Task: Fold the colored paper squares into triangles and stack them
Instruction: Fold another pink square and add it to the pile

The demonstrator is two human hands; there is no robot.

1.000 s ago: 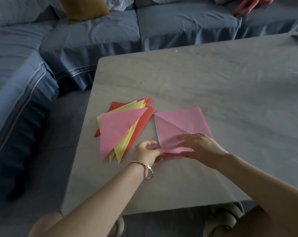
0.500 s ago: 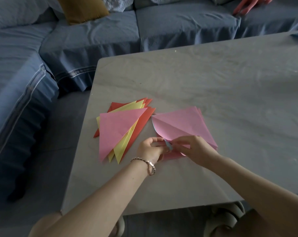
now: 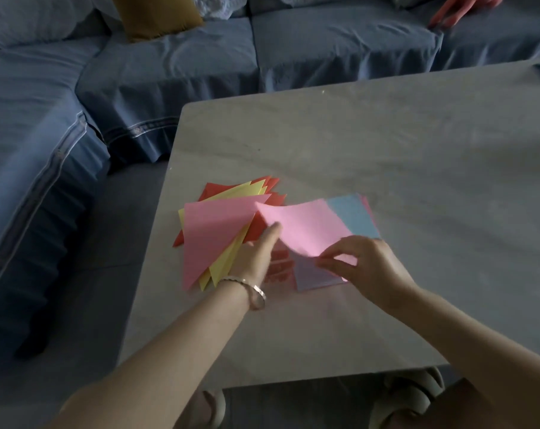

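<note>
A blue sofa (image 3: 169,72) wrapped the scene from 9 to 1 o'clock, and the pale bench (image 3: 386,150) filled the middle and ran out toward 3 o'clock. On the bench, near its 9 o'clock edge, lay the stack (image 3: 213,236) of folded triangles, loosely fanned: pink on top, then yellow, then red-orange. Just at 3 o'clock of the stack, a pink sheet (image 3: 308,227) arched up off the bench, its 10 o'clock corner hanging over the stack's edge. Under it a blue sheet (image 3: 352,215) lay flat, showing at 2 o'clock, with thin pink edges of more paper peeping out beyond. The left grip (image 3: 256,255) grasped the pink sheet's 9 o'clock edge, thumb on top and fingers beneath, showing through the paper. The right grip (image 3: 367,267) pinched the same sheet at its 6 o'clock corner between thumb and fingertips. A thin bracelet (image 3: 256,292) circled the left wrist.
</note>
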